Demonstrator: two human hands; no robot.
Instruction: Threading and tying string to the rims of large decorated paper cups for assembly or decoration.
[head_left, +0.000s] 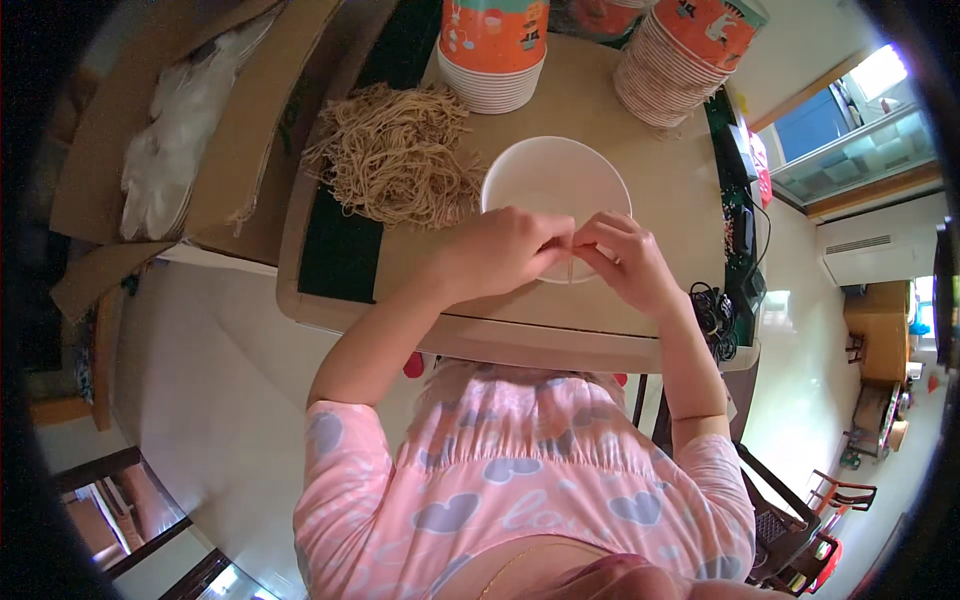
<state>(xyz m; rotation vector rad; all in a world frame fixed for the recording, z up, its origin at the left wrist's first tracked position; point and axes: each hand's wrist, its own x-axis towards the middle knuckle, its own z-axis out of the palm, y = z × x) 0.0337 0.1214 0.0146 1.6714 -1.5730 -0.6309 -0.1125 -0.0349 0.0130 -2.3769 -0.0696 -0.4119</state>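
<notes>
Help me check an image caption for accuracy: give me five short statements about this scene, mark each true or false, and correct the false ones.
1. The left hand and right hand meet over the near side of the white bowl. True.
2. A thin pale strand shows where the fingers meet. True.
3. The beige pile lies to the right of the white bowl. False: the beige pile lies to its left.
4. A black cable lies bunched near the table's right edge. True.
5. The box is shut. False: the box is open, with white plastic showing inside.
</notes>
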